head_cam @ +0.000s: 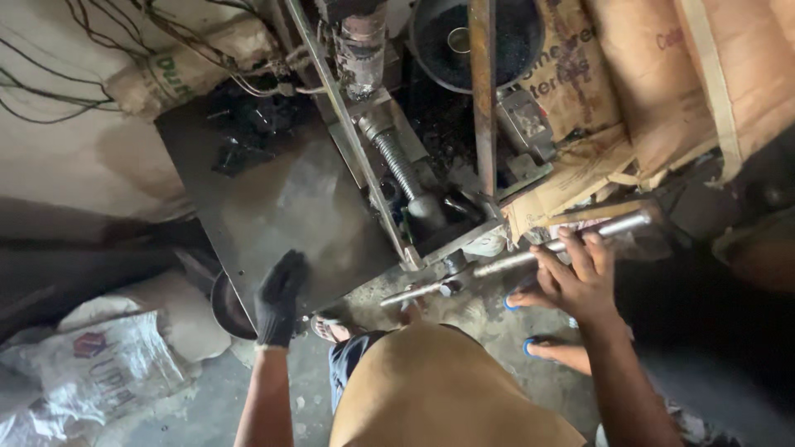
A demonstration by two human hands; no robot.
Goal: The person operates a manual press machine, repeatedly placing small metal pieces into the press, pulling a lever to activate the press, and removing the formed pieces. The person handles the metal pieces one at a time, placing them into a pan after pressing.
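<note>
**Gloved hand on plate, bare hand on lever**

Nearest the lens: tan shirt (pixel 447 389), filling the bottom centre. At 9 o'clock from it, left hand (pixel 277 300) in a black glove, resting flat on the near edge of a dark steel plate (pixel 281 199), fingers spread, gripping nothing. At 3 o'clock from the shirt, right hand (pixel 573 280), bare, fingers curled loosely over a steel lever (pixel 530 255); grip looks light, possibly only resting, since the thumb side is hidden. Lever running from 8 o'clock near the machine's base up to 2 o'clock past the hand. Just beyond the plate, toward 12 o'clock, a threaded screw (pixel 396 161) slanting down into the frame, beside a rusty upright bar (pixel 483 91). Round black pan (pixel 476 37) at the top. Cardboard (pixel 654 83) at 2 o'clock. White sack (pixel 91 372) at 8 o'clock on the floor. Blue sandals (pixel 530 343) under the right forearm.
</note>
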